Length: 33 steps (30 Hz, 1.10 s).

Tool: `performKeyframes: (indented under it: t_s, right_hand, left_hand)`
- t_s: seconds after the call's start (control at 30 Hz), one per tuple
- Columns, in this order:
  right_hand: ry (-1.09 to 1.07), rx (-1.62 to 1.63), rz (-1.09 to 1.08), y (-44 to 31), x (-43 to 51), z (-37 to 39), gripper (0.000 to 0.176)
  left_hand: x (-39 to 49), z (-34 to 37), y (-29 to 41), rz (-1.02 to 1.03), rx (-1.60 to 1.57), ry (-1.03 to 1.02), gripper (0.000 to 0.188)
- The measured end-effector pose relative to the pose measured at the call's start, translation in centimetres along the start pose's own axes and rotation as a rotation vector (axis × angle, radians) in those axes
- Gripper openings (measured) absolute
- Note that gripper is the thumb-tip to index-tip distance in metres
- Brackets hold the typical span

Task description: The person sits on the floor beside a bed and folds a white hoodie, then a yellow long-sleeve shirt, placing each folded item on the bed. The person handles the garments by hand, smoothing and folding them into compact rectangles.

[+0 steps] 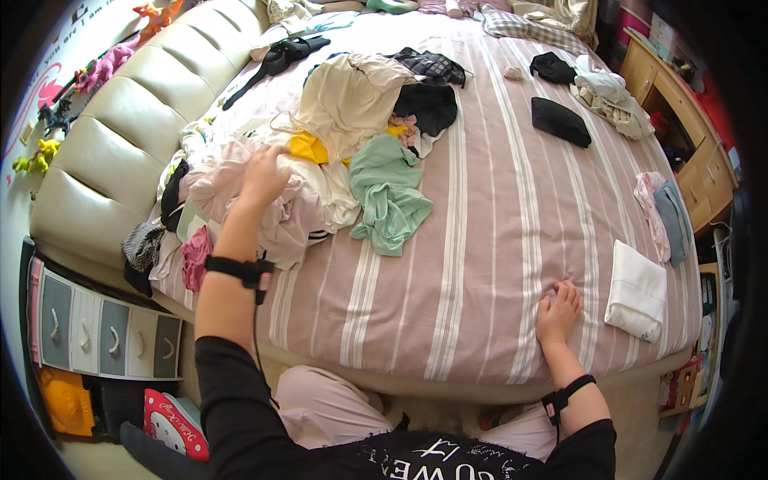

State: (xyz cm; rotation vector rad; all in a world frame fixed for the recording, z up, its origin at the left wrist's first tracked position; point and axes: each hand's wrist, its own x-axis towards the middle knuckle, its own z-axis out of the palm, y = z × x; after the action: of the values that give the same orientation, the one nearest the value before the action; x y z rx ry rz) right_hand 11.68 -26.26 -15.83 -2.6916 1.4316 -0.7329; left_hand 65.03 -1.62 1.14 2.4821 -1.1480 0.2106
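My left hand [264, 177] is over a heap of loose clothes on the left side of the bed, against a pale pink garment [219, 171]. Its fingers are blurred, so a grip on the cloth cannot be made out. Beside that hand lie a yellow cloth [309, 147] and a cream garment [348, 96]. A crumpled mint-green garment [389, 192] forms the heap's right edge, with a black garment [426, 108] farther back. My right hand [559, 315] rests palm down on the striped bedspread [480, 240], holding nothing. Right of it is a folded white cloth [636, 291].
Folded pink [651, 210] and blue-grey [673, 222] garments lie near the bed's right edge. Farther back are a folded black cloth [561, 122] and a whitish pile [612, 99]. A padded headboard [102, 165] borders the left; a drawer unit [108, 327] stands at lower left.
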Motion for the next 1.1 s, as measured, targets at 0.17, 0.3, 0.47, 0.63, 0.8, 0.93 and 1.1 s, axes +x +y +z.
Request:
performKeyframes:
  t_s: [0.17,0.3,0.47,0.63,0.8,0.93,1.1]
  right_hand:
    - [-0.020,0.030,-0.005,-0.1,0.2,-0.2,0.032]
    - [-0.031,0.032,-0.012,-0.1,0.3,0.0,0.031]
    - [-0.035,0.072,-0.002,0.1,0.2,0.2,0.031]
    - [0.002,0.052,-0.009,0.1,0.3,0.3,0.031]
    - [0.057,0.040,-0.021,0.7,0.0,1.1,0.030]
    - [0.008,0.120,-0.001,1.8,0.2,1.7,0.032]
    - [-0.318,1.033,0.411,1.7,-0.1,-0.1,0.048]
  left_hand:
    - [6.1,9.9,-1.9,-0.478,-0.892,0.170,0.073]
    - [7.4,14.4,-4.5,-0.358,-0.969,0.485,0.075]
    - [5.7,12.6,-0.4,-0.488,-0.937,0.100,0.047]
    - [-2.3,8.5,12.0,-0.201,-1.226,-0.148,0.027]
    - [-14.0,3.2,22.7,0.038,-1.430,-0.550,0.017]
    - [-22.5,4.4,29.8,0.400,-1.406,-0.644,0.024]
    - [-26.3,10.3,28.7,0.439,-0.635,-1.004,0.030]
